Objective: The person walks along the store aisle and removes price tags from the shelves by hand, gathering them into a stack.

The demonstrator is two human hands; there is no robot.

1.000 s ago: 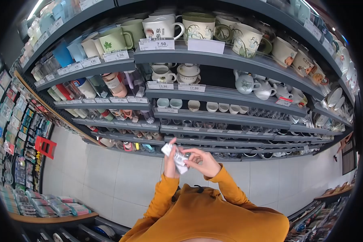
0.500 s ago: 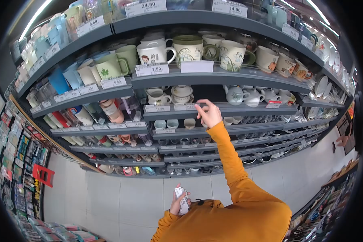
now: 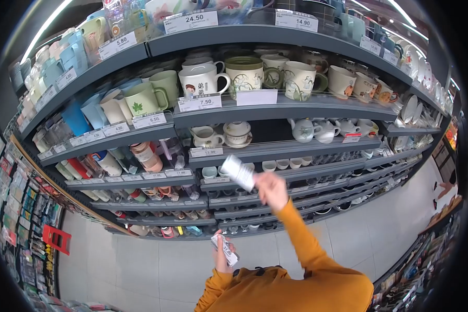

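Observation:
My right hand (image 3: pixel 271 189) is closed on one end of a white price label (image 3: pixel 237 172), blurred by motion, in front of the lower shelves. Behind and above the label, a lidded bowl (image 3: pixel 237 134) sits on a shelf, and no label shows on the edge below it. A small cup (image 3: pixel 207 136) stands to its left over a 13.90 label (image 3: pixel 206 152). Low in the view, close to my body, my left hand (image 3: pixel 223 255) holds a stack of printed white labels (image 3: pixel 226 249).
Mugs (image 3: pixel 200 79) line the shelf above, with a blank white card (image 3: pixel 256 97) on its edge. Teapots (image 3: pixel 304 130) stand right of the bowl. A red step stool (image 3: pixel 56 239) is at the left. Part of another person (image 3: pixel 446 185) shows at the far right.
My right hand has moved down from the shelf edge and now holds a label. The 17.90 label below the lidded bowl is gone from the edge. My left hand has shifted slightly left.

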